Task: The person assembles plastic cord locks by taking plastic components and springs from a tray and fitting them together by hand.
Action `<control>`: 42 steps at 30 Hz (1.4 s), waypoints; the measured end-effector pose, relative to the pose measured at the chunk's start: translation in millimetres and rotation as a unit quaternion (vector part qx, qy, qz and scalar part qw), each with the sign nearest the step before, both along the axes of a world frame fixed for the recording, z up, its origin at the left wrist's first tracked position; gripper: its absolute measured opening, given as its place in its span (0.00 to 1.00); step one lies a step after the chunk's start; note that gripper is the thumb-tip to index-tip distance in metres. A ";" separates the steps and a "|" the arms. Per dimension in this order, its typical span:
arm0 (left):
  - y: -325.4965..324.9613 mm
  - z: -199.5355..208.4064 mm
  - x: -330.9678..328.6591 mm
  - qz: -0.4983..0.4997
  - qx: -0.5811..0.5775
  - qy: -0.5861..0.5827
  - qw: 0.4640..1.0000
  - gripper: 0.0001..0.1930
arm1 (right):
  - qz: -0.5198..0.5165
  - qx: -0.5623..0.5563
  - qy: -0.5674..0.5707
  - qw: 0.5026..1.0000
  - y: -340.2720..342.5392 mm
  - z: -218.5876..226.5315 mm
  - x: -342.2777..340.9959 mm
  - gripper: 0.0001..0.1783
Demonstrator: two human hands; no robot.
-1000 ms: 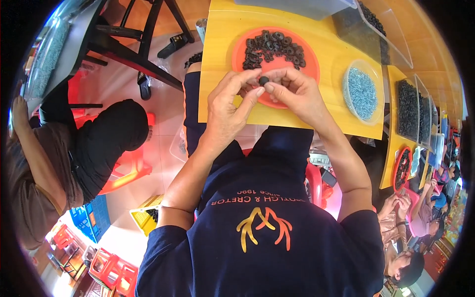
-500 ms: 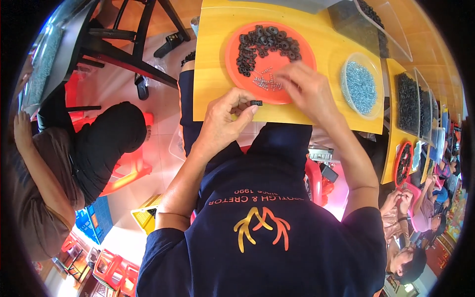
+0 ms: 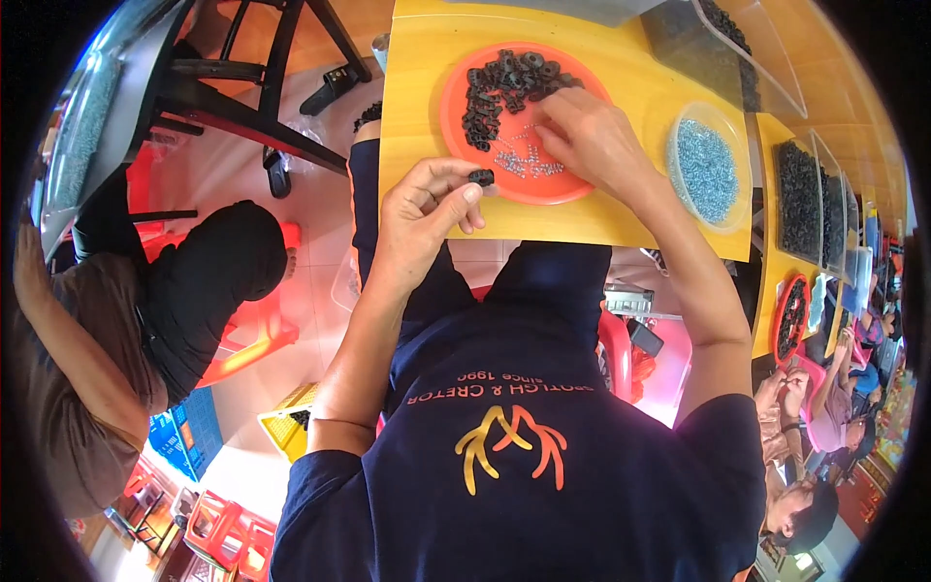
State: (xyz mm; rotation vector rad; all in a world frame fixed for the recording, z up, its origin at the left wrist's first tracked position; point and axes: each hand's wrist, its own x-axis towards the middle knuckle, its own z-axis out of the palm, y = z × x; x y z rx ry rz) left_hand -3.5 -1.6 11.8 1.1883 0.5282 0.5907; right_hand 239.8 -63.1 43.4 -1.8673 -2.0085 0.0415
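Note:
Between the thumb and fingers of my left hand (image 3: 428, 202) is a small black plastic part (image 3: 481, 177), held just off the near left rim of a round orange plate (image 3: 543, 192). My right hand (image 3: 592, 131) reaches over the plate's right side. Its fingers bend down among the black parts (image 3: 511, 80) heaped along the far side; the fingertips are partly hidden, so I cannot make out whether they hold anything. Small silvery metal pieces, apparently screws (image 3: 524, 163), lie loose on the near part of the plate.
A translucent bowl of bluish-silver small pieces (image 3: 706, 170) stands right of the plate on the yellow table (image 3: 415, 87). Clear bins of black parts (image 3: 801, 204) are farther right. One person (image 3: 97, 359) sits at left, others work at far right. Below are a yellow crate (image 3: 289, 423) and red stools.
My right hand has moved from the metal pieces up and away toward the black parts. My left hand, still pinching the black part, has shifted slightly left and up.

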 end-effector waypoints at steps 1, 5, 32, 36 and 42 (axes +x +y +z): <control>1.2 1.6 1.8 0.009 -0.020 -0.021 1.000 0.11 | -0.013 -0.003 0.061 0.998 -2.3 1.5 -2.0 0.09; 0.2 3.0 9.0 0.039 -0.034 -0.049 0.997 0.09 | -0.009 -0.053 0.233 0.971 -14.5 25.9 -22.3 0.07; -2.8 -4.3 8.3 0.044 -0.021 -0.020 0.999 0.07 | 0.055 0.074 0.094 0.991 -38.4 26.4 -75.0 0.26; 1.1 -5.2 9.9 0.045 -0.040 -0.047 0.997 0.07 | -0.024 0.059 0.134 0.989 -11.5 8.1 -33.3 0.12; 3.4 -7.9 10.1 0.043 -0.029 -0.043 0.998 0.08 | -0.067 0.040 0.095 0.992 26.3 -2.1 -22.7 0.09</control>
